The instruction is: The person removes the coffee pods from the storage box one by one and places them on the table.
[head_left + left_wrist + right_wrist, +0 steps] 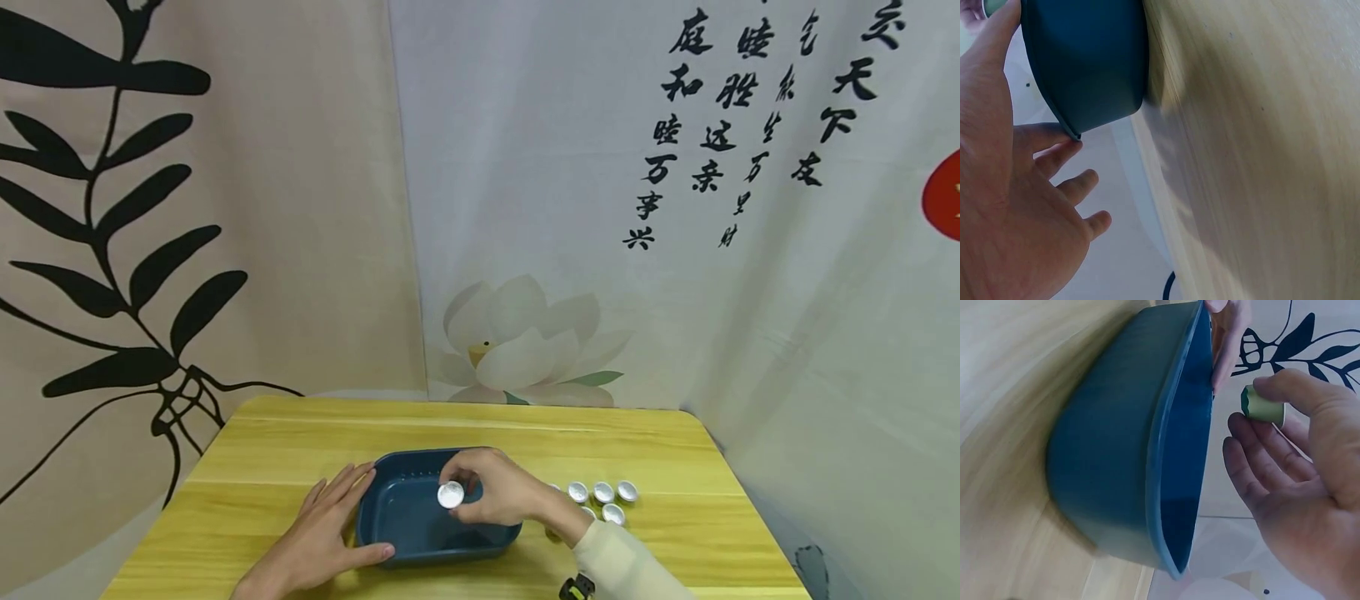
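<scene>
In the head view my right hand (pixel 495 487) pinches a small coffee capsule (pixel 451 495) above the dark blue basin (pixel 431 557). The capsule's round silver face shows there. Its pale green side and darker green end appear in the right wrist view, where the capsule (pixel 1265 410) sits between thumb and fingertips, outside the basin's rim (pixel 1155 481). My left hand (pixel 322 525) spans the basin's left end, thumb at the near rim and fingers along the far left corner. In the left wrist view, fingertips of the left hand (pixel 1035 187) touch the rim's corner, with the other fingers spread.
Several more silver-faced capsules (pixel 613 513) stand on the wooden table (pixel 660 450) right of the basin, partly hidden by the right forearm. Behind the table hangs a printed cloth (pixel 525 208) with a lotus and black characters. A dark wristband (pixel 577 587) sits at the right wrist.
</scene>
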`<state>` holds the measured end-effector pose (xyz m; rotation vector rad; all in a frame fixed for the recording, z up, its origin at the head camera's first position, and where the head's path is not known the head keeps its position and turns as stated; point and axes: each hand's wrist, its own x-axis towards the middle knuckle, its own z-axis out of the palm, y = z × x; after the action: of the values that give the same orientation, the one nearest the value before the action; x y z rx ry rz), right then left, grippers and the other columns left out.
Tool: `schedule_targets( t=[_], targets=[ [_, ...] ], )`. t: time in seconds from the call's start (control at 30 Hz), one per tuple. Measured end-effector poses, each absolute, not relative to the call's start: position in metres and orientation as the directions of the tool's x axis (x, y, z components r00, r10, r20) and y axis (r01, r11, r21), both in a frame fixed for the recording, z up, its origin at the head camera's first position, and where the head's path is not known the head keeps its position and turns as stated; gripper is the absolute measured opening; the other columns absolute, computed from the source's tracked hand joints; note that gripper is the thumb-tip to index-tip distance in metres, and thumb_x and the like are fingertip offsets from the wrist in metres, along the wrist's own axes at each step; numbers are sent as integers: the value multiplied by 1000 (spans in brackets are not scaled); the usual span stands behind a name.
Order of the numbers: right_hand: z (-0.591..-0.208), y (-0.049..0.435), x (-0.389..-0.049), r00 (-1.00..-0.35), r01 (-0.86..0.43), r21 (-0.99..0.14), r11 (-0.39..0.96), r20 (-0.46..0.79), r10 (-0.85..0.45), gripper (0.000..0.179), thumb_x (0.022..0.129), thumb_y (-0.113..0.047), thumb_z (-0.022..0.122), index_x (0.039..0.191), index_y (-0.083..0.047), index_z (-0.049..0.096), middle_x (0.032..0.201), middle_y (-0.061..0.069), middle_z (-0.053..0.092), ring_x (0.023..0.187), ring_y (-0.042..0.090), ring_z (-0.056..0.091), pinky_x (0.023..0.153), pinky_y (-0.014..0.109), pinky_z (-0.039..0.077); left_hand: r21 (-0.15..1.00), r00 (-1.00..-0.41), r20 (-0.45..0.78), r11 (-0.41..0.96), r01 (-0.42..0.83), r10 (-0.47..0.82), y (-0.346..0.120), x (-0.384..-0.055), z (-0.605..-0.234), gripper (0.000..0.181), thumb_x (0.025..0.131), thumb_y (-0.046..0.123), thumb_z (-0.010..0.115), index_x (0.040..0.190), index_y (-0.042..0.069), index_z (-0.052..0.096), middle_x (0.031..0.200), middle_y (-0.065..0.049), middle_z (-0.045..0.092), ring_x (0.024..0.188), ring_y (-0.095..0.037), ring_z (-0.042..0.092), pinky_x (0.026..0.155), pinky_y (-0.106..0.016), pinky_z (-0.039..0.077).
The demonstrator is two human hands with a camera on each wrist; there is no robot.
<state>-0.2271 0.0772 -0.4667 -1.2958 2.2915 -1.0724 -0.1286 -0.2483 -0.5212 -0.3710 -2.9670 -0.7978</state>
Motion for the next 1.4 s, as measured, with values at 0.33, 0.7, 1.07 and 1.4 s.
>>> schedule_targets(
  t=[0.33, 0.7, 1.07, 1.4],
  targets=[
    [-465, 115, -217, -637, -549, -766, 334, 126, -761, 31, 97, -23, 92, 124, -24, 77, 110, -3, 81, 95, 8, 74, 91, 36, 68, 499, -972, 87, 835, 232, 219, -248, -128, -521, 124, 85, 85, 81, 173, 6, 45, 182, -14, 43, 170, -52, 34, 130, -85, 21],
    [-473, 166, -215, -739, -507, -775, 377, 165, -653, 31, 91, -24, 97, 114, -23, 78, 104, -3, 80, 94, 8, 72, 88, 36, 67, 520, -972, 68, 823, 228, 226, -249, -129, -520, 123, 86, 80, 83, 174, 5, 43, 182, -15, 42, 170, -53, 32, 130, -86, 18],
    [-476, 213, -212, -826, -424, -797, 430, 146, -544, 32, 90, -25, 97, 115, -23, 76, 104, -2, 79, 88, 10, 73, 83, 25, 63, 526, -974, 37, 824, 210, 224, -249, -130, -519, 123, 86, 79, 84, 175, 7, 41, 183, -14, 40, 172, -53, 29, 131, -86, 16],
    [-483, 253, -209, -862, -395, -796, 459, 149, -484, 30, 95, -20, 94, 118, -16, 76, 109, 3, 78, 93, 10, 74, 82, 26, 64, 522, -972, 49, 824, 221, 230, -249, -130, -519, 121, 87, 78, 85, 175, 7, 42, 183, -14, 41, 171, -53, 31, 131, -86, 17]
  ],
)
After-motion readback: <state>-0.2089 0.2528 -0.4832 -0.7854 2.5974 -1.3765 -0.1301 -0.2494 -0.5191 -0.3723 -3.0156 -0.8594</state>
